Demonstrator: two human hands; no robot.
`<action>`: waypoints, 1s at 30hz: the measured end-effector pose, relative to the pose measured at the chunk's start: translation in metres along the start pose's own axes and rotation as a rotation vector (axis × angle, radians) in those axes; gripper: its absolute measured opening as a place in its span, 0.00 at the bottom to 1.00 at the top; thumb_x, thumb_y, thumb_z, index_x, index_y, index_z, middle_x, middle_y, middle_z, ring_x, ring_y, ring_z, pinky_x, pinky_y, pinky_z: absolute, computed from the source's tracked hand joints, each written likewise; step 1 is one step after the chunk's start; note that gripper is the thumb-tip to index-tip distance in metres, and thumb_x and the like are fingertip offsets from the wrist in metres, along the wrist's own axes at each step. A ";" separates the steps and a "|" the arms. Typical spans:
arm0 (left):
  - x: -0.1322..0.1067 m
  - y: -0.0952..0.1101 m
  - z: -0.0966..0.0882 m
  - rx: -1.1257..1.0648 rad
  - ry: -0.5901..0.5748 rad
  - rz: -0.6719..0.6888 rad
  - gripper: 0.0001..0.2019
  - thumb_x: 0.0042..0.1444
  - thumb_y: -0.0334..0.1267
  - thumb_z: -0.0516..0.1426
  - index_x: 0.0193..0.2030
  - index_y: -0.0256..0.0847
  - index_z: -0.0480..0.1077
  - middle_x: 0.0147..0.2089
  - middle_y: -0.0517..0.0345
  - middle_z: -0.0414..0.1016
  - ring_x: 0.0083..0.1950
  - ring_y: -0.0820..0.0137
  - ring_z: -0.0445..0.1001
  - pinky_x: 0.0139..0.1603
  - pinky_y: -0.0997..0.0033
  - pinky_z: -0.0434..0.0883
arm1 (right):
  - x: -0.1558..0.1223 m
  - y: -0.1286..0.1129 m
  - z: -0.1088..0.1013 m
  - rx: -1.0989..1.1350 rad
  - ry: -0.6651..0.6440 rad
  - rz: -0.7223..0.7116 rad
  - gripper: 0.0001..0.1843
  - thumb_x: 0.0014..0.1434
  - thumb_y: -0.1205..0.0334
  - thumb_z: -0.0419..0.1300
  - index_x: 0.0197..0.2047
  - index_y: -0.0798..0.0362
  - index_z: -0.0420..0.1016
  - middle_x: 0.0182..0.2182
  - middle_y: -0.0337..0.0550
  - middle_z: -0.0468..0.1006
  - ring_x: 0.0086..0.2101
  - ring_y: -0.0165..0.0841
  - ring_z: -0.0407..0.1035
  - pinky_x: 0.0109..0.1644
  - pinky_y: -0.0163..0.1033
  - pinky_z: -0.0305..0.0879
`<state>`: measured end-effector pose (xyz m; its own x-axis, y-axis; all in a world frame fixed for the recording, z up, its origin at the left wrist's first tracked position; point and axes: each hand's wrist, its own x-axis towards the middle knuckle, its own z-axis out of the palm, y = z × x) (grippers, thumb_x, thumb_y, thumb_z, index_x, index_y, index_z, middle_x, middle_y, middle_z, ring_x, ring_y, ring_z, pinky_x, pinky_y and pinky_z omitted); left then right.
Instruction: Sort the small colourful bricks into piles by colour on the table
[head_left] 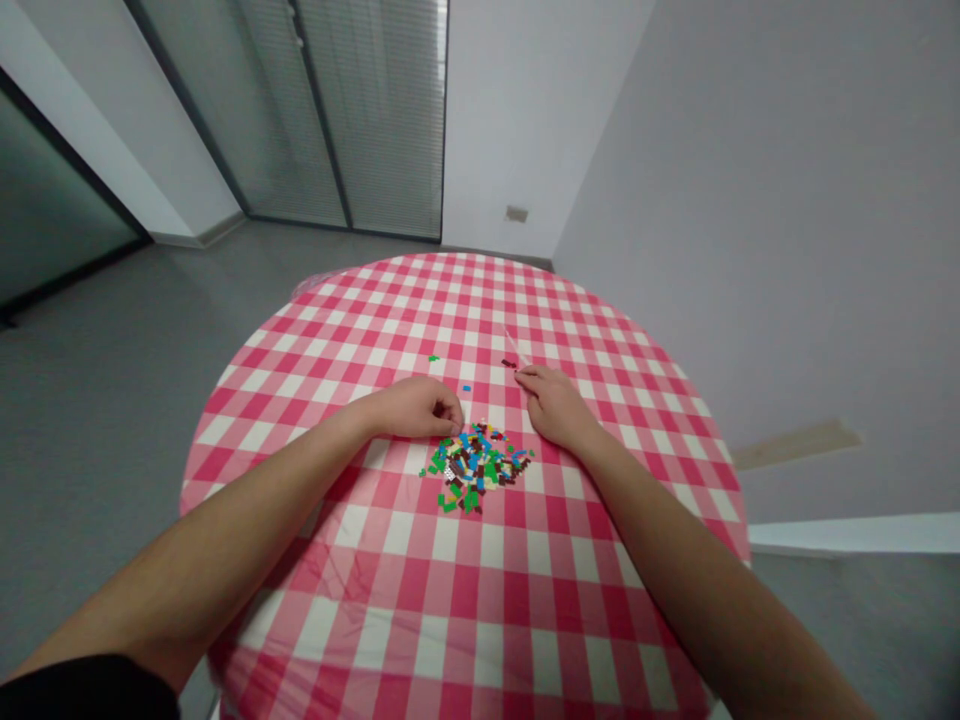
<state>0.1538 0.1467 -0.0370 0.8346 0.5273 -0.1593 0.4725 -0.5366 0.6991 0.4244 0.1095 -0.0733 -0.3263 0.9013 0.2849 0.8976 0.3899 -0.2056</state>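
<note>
A loose pile of small toy building bricks [480, 458] in green, blue, brown, white and yellow lies on the tablecloth between my arms. My left hand [420, 406] is at the pile's upper left edge, thumb and fingers curled together; whatever they hold is too small to make out. Beyond the pile to the right, my right hand [556, 402] rests low over the cloth, its fingertips pinched close to a few dark brown bricks [508, 363]. Whether a tiny piece is between those fingertips I cannot tell. A blue brick [466, 388] and some green bricks [433, 358] lie apart from the pile.
The round table has a red-and-white checked cloth [480, 570] under a clear plastic cover. A glass partition [375, 120] stands beyond it, and a pale wall [795, 250] rises close on the right. Grey floor [97, 400] shows at the left.
</note>
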 end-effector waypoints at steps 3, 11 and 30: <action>0.000 0.000 0.000 -0.011 0.000 0.003 0.08 0.52 0.36 0.58 0.34 0.38 0.78 0.29 0.59 0.77 0.29 0.74 0.70 0.31 0.75 0.60 | 0.002 -0.001 0.000 0.003 -0.007 0.009 0.25 0.60 0.73 0.49 0.57 0.57 0.75 0.54 0.56 0.74 0.52 0.46 0.68 0.59 0.53 0.64; 0.000 -0.001 0.001 -0.007 -0.001 0.015 0.08 0.52 0.36 0.58 0.34 0.38 0.78 0.29 0.59 0.77 0.29 0.74 0.70 0.30 0.76 0.60 | 0.005 -0.006 -0.002 -0.045 -0.034 0.031 0.25 0.61 0.73 0.47 0.59 0.62 0.71 0.54 0.60 0.72 0.53 0.47 0.66 0.57 0.51 0.65; 0.000 -0.004 -0.001 0.018 -0.031 0.004 0.10 0.54 0.39 0.59 0.39 0.38 0.78 0.28 0.59 0.75 0.28 0.73 0.69 0.29 0.75 0.61 | -0.007 -0.009 -0.018 0.364 -0.055 0.047 0.10 0.59 0.63 0.58 0.40 0.54 0.81 0.35 0.48 0.80 0.36 0.37 0.73 0.42 0.43 0.70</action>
<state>0.1516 0.1502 -0.0392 0.8448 0.5045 -0.1781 0.4738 -0.5507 0.6873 0.4242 0.0966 -0.0561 -0.3116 0.9247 0.2187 0.7508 0.3807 -0.5398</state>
